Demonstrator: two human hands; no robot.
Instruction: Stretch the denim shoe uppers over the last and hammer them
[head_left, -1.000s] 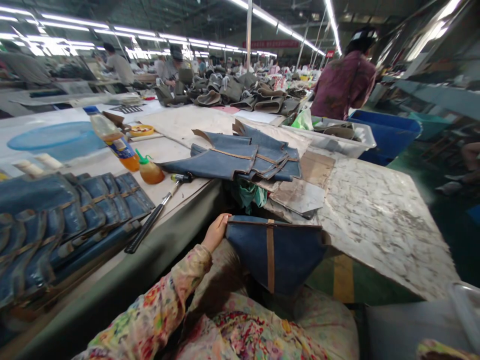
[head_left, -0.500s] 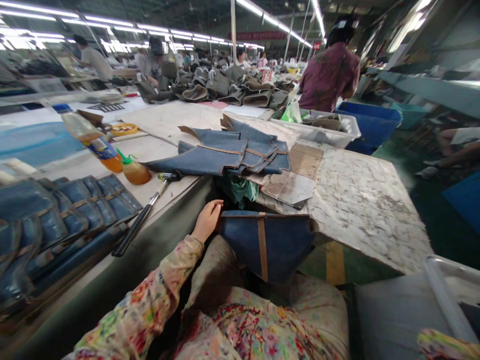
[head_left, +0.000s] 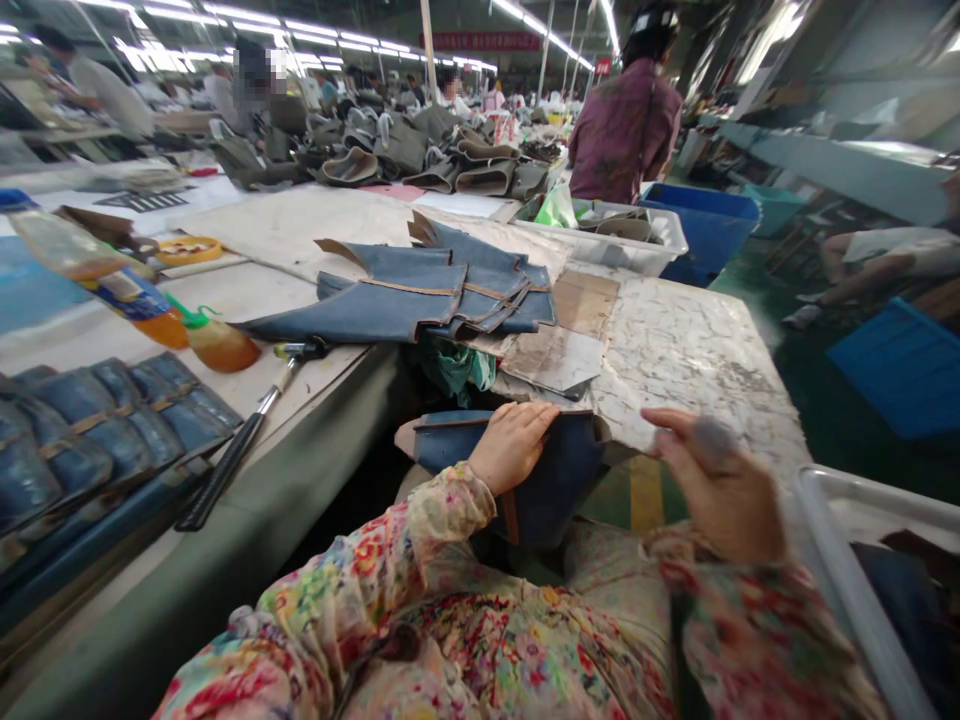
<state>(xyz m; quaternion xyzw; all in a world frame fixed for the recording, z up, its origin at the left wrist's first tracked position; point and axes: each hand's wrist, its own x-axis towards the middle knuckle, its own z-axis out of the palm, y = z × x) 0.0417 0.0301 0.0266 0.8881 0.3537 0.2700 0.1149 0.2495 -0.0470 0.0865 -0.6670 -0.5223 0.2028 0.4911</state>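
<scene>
A blue leather piece with a brown strap [head_left: 564, 470] stands on my lap against the table edge. My left hand [head_left: 514, 445] lies over its top edge, fingers together and curled on it. My right hand [head_left: 712, 485] hovers to the right of the piece, just over the stained tabletop [head_left: 697, 350]. Its thumb and fingers pinch a small grey thing that is too blurred to name. Floral sleeves cover both arms.
A stack of blue leather pieces [head_left: 442, 290] lies on the table ahead, with more overlapping ones [head_left: 97, 430] at left. A hammer [head_left: 240, 450] and two orange-filled bottles [head_left: 214, 342] sit nearby. A white bin rim [head_left: 847, 560] is at right. A person in a maroon shirt [head_left: 622, 120] stands beyond.
My left hand slid from the piece's left corner to the middle of its top edge. My right hand came into view at right. The view shifted right.
</scene>
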